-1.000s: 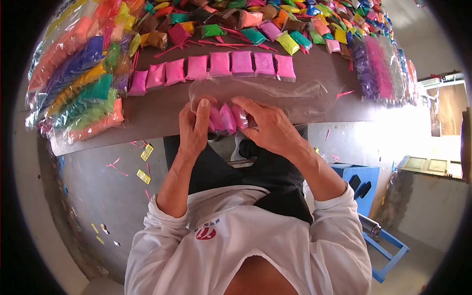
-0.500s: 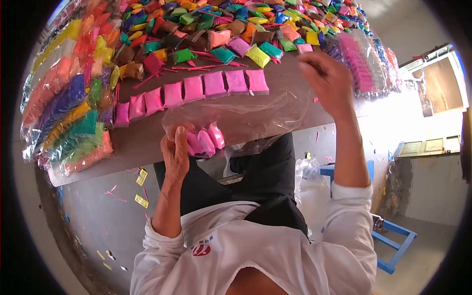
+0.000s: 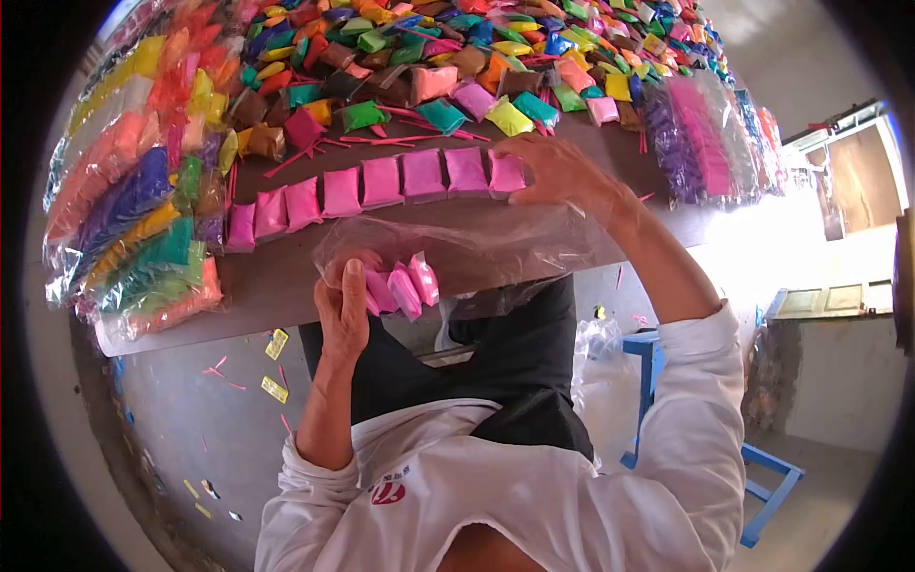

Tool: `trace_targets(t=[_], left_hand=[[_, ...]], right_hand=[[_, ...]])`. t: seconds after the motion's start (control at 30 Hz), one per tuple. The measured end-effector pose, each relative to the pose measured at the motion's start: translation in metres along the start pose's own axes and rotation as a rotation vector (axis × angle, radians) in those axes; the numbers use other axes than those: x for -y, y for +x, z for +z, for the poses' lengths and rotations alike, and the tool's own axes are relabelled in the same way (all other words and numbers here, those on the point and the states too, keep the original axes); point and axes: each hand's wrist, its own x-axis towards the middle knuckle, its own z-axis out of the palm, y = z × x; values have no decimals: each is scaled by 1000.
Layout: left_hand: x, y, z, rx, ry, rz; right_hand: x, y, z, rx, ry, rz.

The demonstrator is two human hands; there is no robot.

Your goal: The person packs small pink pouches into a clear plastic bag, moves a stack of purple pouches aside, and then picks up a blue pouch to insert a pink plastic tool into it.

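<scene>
My left hand [image 3: 345,303] is closed on the near left part of a clear plastic bag [image 3: 496,250]. Several pink packets [image 3: 404,286] are bunched inside the bag, just right of my thumb. Beyond the bag, a row of small pink packets [image 3: 381,181] stands side by side on the table. My right hand [image 3: 562,176] is at the right end of this row, its fingers and thumb around the last pink packet [image 3: 506,175]. The hand partly covers that packet's right side.
A heap of colourful packets [image 3: 457,57] covers the back of the brown table [image 3: 276,276], with pink twist ties [image 3: 400,141] along its front. Filled bags are stacked at the left [image 3: 143,229] and right [image 3: 701,143]. A blue stool [image 3: 648,367] stands on the floor at right.
My right hand has come down and left from beside the heap to the last packet in the row. My left hand still holds the bag in nearly the same place.
</scene>
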Motion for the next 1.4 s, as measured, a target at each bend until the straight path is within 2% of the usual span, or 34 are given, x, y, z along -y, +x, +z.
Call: trace_targets(t=[0.1,0.2,0.3,0.4,0.7,0.8,0.9,0.97,1.03,1.1,1.17,1.2,1.27,1.3,1.33,1.4], left_hand=[[2,0,0,-5,0,11],[4,0,0,-10,4,2],[2,-2,0,-14,11,-29],[5,-2,-2,-10,30,-53],[-3,-1,1,-29,90,-43],[1,1,0,-15,69,-20],[-1,1,0,-2,48,7],[-1,0,1,-15,41,13],[1,0,3,-41,29,20],[1,-1,0,-19,50,-12],[1,1,1,-11,47,-3],[2,2,2,-13,32,20],[3,4,4,-14,26,35],[2,4,3,-10,34,25],[2,4,2,-6,43,18],[3,1,3,-15,23,-25]], right_hand=[[0,-2,3,-2,23,66],[9,-5,-2,-47,272,152],[26,5,-10,-30,355,162],[20,18,8,-147,259,-88],[28,31,18,-85,210,-151],[24,28,23,-168,158,-158],[14,4,8,-258,451,201],[-6,-22,-10,-563,334,247],[-5,-66,-28,-777,1019,327],[11,-112,-49,-663,1419,110],[59,-144,-54,-636,1505,95],[70,-160,-44,-533,1392,184],[97,-167,-33,-350,1349,155],[123,-154,-31,-267,1418,40],[137,-138,-26,-255,1256,44],[153,-110,-20,-165,1099,173]])
